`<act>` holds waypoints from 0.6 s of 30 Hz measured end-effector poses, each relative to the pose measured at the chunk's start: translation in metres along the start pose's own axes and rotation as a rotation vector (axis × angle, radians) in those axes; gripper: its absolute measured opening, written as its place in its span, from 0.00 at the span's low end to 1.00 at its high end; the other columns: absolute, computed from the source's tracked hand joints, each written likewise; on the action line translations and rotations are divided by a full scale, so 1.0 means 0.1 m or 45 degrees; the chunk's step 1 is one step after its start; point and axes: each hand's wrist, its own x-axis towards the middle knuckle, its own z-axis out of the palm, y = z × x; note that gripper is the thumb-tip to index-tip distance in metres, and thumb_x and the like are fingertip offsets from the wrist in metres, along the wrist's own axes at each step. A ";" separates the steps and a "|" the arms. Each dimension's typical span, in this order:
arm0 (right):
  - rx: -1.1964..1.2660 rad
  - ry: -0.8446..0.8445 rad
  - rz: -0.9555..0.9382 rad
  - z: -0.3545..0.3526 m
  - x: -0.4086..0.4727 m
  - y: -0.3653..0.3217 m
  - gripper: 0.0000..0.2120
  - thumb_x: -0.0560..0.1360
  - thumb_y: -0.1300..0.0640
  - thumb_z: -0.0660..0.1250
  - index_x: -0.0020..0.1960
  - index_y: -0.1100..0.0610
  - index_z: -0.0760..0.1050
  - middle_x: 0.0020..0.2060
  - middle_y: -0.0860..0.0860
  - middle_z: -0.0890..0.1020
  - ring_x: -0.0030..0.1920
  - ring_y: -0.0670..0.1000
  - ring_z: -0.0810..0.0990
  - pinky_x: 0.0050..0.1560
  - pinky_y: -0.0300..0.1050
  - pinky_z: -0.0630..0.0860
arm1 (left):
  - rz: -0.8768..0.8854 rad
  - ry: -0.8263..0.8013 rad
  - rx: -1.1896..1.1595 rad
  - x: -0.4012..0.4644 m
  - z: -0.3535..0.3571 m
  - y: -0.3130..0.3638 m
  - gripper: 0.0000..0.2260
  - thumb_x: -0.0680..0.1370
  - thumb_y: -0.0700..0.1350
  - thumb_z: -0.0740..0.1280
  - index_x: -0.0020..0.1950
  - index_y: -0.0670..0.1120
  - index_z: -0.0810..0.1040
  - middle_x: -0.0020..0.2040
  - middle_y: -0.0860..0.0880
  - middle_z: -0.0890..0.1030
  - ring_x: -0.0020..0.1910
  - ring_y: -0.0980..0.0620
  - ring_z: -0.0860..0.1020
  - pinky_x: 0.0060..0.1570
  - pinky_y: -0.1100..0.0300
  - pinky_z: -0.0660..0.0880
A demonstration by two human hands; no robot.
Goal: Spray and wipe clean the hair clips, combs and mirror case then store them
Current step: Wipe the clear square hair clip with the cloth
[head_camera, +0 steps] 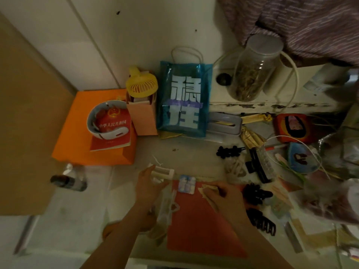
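Observation:
My left hand hovers with relaxed fingers just in front of a cream rectangular clip on the desk, holding nothing. My right hand pinches a crumpled beige wipe over an orange-red sheet. A pale blue-and-white clip lies at that sheet's top edge. Black claw clips lie to the right: a beaded one, a long bar clip, a round one and a toothed one. A dark spray bottle lies on its side at the left.
At the back stand an orange box with a red booklet and white neck device, a yellow fan, a blue bag and a jar. Cables, plastic bags and a blue mirror-like case crowd the right.

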 end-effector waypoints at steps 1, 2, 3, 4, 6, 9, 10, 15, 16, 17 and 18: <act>-0.011 0.017 -0.005 0.10 0.02 -0.01 0.05 0.74 0.61 0.71 0.44 0.51 0.82 0.36 0.43 0.83 0.37 0.37 0.80 0.39 0.30 0.73 | 0.037 -0.039 0.025 0.08 -0.03 -0.06 0.30 0.64 0.38 0.80 0.63 0.37 0.75 0.60 0.38 0.77 0.59 0.41 0.76 0.60 0.54 0.71; -0.024 0.041 0.004 0.20 0.03 -0.03 0.06 0.74 0.61 0.70 0.44 0.51 0.81 0.34 0.43 0.81 0.34 0.36 0.79 0.36 0.29 0.72 | 0.082 -0.088 0.047 0.17 -0.06 -0.13 0.28 0.63 0.38 0.80 0.61 0.36 0.76 0.58 0.38 0.78 0.58 0.40 0.77 0.60 0.49 0.72; -0.027 0.066 0.022 0.31 0.05 -0.04 0.05 0.74 0.62 0.69 0.44 0.54 0.81 0.31 0.45 0.80 0.30 0.37 0.77 0.33 0.30 0.70 | 0.107 -0.145 0.062 0.27 -0.09 -0.20 0.27 0.63 0.38 0.81 0.59 0.36 0.76 0.56 0.38 0.79 0.56 0.40 0.78 0.59 0.45 0.73; -0.023 0.090 0.030 0.41 0.05 -0.05 0.03 0.75 0.63 0.69 0.43 0.58 0.81 0.27 0.50 0.77 0.26 0.40 0.74 0.31 0.33 0.69 | 0.115 -0.215 0.073 0.36 -0.13 -0.26 0.28 0.63 0.39 0.81 0.60 0.36 0.76 0.57 0.39 0.79 0.57 0.40 0.77 0.59 0.43 0.73; -0.007 0.143 0.005 0.61 0.05 -0.06 0.08 0.74 0.66 0.69 0.37 0.67 0.77 0.23 0.57 0.71 0.24 0.43 0.68 0.28 0.40 0.66 | 0.101 -0.360 0.035 0.54 -0.21 -0.39 0.34 0.63 0.37 0.80 0.66 0.36 0.71 0.62 0.38 0.76 0.62 0.40 0.74 0.63 0.42 0.71; 0.028 0.221 0.065 0.87 0.01 -0.06 0.06 0.73 0.65 0.70 0.37 0.61 0.79 0.20 0.48 0.71 0.23 0.43 0.67 0.27 0.38 0.66 | 0.117 -0.500 -0.033 0.72 -0.32 -0.56 0.37 0.65 0.35 0.78 0.71 0.38 0.67 0.68 0.39 0.70 0.67 0.40 0.70 0.67 0.44 0.67; 0.053 0.250 0.093 0.94 -0.01 -0.07 0.05 0.73 0.64 0.70 0.38 0.58 0.81 0.20 0.48 0.73 0.23 0.43 0.68 0.26 0.38 0.66 | 0.157 -0.514 -0.039 0.77 -0.34 -0.61 0.36 0.66 0.35 0.78 0.71 0.40 0.68 0.68 0.40 0.70 0.67 0.41 0.69 0.68 0.45 0.67; 0.119 0.349 0.200 1.20 -0.12 -0.08 0.07 0.73 0.63 0.71 0.40 0.52 0.81 0.25 0.54 0.79 0.23 0.45 0.71 0.24 0.39 0.69 | 0.339 -0.567 -0.076 0.90 -0.40 -0.75 0.30 0.66 0.35 0.77 0.66 0.44 0.73 0.62 0.47 0.74 0.62 0.50 0.71 0.61 0.68 0.67; 0.126 0.343 0.214 1.23 -0.13 -0.08 0.06 0.73 0.63 0.70 0.40 0.53 0.81 0.24 0.52 0.78 0.22 0.45 0.71 0.23 0.38 0.68 | 0.367 -0.572 -0.109 0.92 -0.40 -0.76 0.29 0.66 0.34 0.77 0.64 0.47 0.73 0.60 0.50 0.75 0.60 0.52 0.72 0.60 0.72 0.66; 0.130 0.334 0.228 1.25 -0.14 -0.07 0.06 0.74 0.63 0.70 0.41 0.54 0.81 0.23 0.51 0.77 0.22 0.45 0.70 0.23 0.38 0.68 | 0.396 -0.580 -0.138 0.94 -0.39 -0.75 0.29 0.65 0.32 0.77 0.63 0.48 0.73 0.59 0.53 0.75 0.59 0.52 0.73 0.60 0.73 0.66; 0.133 0.327 0.241 1.27 -0.14 -0.07 0.05 0.74 0.63 0.70 0.41 0.55 0.81 0.22 0.50 0.76 0.22 0.44 0.70 0.23 0.37 0.68 | 0.416 -0.594 -0.165 0.97 -0.38 -0.75 0.29 0.65 0.31 0.76 0.62 0.46 0.74 0.58 0.52 0.75 0.59 0.50 0.74 0.61 0.69 0.68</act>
